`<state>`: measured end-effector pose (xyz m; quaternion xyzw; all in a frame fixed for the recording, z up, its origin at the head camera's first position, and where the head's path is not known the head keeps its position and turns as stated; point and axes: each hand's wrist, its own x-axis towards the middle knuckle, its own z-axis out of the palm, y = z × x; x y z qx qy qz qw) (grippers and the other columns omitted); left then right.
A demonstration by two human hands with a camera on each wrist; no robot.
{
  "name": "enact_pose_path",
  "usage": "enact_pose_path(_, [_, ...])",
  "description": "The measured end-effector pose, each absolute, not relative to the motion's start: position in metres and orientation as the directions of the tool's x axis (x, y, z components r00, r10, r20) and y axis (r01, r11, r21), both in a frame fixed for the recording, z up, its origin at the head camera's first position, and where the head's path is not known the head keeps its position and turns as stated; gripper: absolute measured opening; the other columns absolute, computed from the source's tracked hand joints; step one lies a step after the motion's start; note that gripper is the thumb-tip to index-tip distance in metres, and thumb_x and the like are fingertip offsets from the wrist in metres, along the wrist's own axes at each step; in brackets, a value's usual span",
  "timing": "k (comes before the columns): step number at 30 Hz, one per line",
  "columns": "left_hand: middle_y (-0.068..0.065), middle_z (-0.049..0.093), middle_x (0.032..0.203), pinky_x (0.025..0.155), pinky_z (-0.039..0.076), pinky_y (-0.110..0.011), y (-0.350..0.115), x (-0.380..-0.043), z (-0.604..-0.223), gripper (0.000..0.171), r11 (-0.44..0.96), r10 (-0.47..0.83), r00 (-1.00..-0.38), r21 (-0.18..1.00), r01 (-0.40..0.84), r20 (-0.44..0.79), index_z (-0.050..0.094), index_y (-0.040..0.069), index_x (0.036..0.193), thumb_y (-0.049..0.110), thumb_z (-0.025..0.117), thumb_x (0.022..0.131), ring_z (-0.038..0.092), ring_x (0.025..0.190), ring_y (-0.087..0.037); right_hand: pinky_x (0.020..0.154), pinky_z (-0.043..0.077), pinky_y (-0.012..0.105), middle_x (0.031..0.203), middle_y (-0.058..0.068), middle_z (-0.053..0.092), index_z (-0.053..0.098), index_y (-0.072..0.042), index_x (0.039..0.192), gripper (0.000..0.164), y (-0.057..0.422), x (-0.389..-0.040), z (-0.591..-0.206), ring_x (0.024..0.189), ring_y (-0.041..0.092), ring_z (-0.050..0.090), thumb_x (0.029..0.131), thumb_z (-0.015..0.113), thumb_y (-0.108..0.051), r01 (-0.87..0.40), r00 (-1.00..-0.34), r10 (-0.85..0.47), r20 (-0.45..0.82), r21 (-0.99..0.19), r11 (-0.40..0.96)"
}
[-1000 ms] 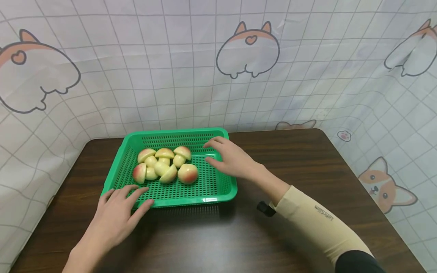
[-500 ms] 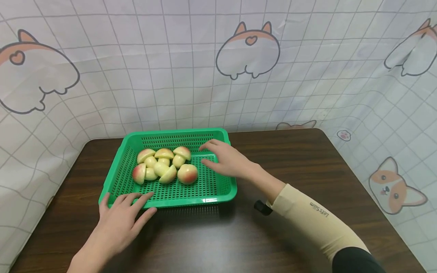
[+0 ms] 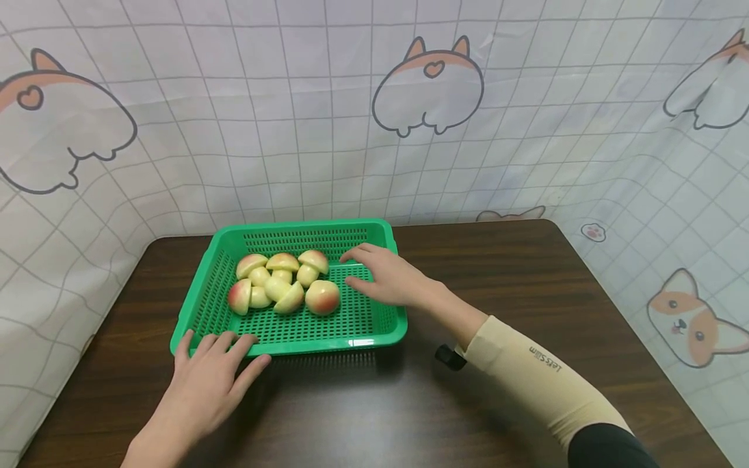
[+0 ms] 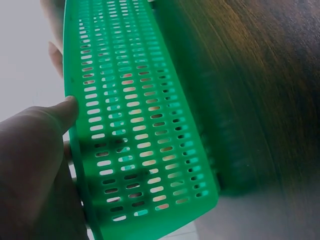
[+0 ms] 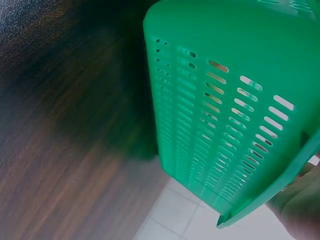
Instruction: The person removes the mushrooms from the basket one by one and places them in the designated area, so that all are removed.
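A green plastic basket (image 3: 281, 350) with slotted sides holds several mushroom-shaped pieces (image 3: 283, 262) with yellow-red caps and pale stems, bunched at its left and middle. One round piece (image 3: 322, 298) shows its cap towards me. My left hand (image 3: 201, 390) rests at the basket's near left rim, fingers spread over the edge. In the left wrist view its thumb (image 4: 65, 110) lies against the outer rim. My right hand (image 3: 391, 276) reaches over the right rim, thumb and fingers apart above the basket's bare right part. Nothing lies between them. Part of that hand hides behind the rim in the right wrist view.
The basket stands on a dark wood-grain table (image 3: 491, 273), close to its back edge. A white gridded curtain (image 3: 263, 130) with cartoon dogs hangs behind and along both sides. A small black device (image 3: 450, 357) sits at my right wrist under a beige sleeve (image 3: 526, 370).
My left hand has shifted slightly right and towards me, its fingers now at the near rim. My right hand has moved slightly left and down. The basket and its pieces have not visibly moved.
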<state>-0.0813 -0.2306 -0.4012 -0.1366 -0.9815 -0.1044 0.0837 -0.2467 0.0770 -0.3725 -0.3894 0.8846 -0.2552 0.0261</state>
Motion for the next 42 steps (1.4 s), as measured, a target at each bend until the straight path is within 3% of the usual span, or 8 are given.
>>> enact_pose_path(12, [-0.011,0.066,0.112,0.102,0.02,-0.079,-0.228,-0.082,-0.403,0.038,0.946,0.258,-0.942,0.144,0.292,0.213,0.067,0.013,0.123,0.044,0.059,0.104,0.058,0.11,-0.043,0.101,0.046,0.032,0.135,0.002,0.06,0.06,-0.013,0.138,0.038,0.071,-0.25,-0.374,0.126,0.016,0.054,0.102,0.063,-0.027,-0.682,-0.672,-0.732,0.111,-0.478,0.553])
enact_pose_path(17, [-0.012,0.065,0.113,0.101,0.013,-0.084,-0.22,-0.078,-0.406,0.034,0.947,0.248,-0.939,0.146,0.288,0.239,0.066,0.014,0.128,0.037,0.06,0.104,0.057,0.111,-0.044,0.101,0.047,0.033,0.136,0.002,0.06,0.059,-0.011,0.139,0.039,0.069,-0.251,-0.375,0.125,0.018,0.055,0.102,0.063,-0.026,-0.695,-0.652,-0.752,0.098,-0.473,0.541])
enact_pose_path(26, [-0.016,0.061,0.113,0.099,-0.002,-0.088,-0.211,-0.078,-0.409,0.04,0.954,0.183,-0.949,0.186,0.234,0.256,0.065,0.013,0.124,0.047,0.058,0.103,0.054,0.112,-0.048,0.101,0.046,0.033,0.138,0.003,0.059,0.057,-0.01,0.142,0.042,0.064,-0.251,-0.375,0.126,0.021,0.055,0.103,0.062,-0.026,-0.687,-0.633,-0.773,0.052,-0.497,0.529])
enact_pose_path(42, [-0.016,0.058,0.11,0.096,-0.001,-0.09,-0.21,-0.079,-0.409,0.05,0.962,0.16,-0.961,0.18,0.203,0.227,0.064,0.012,0.123,0.056,0.056,0.102,0.053,0.111,-0.048,0.105,0.044,0.036,0.141,0.007,0.057,0.054,-0.006,0.144,0.046,0.044,-0.259,-0.384,0.131,0.024,0.052,0.102,0.064,-0.023,-0.684,-0.569,-0.822,-0.011,-0.548,0.481])
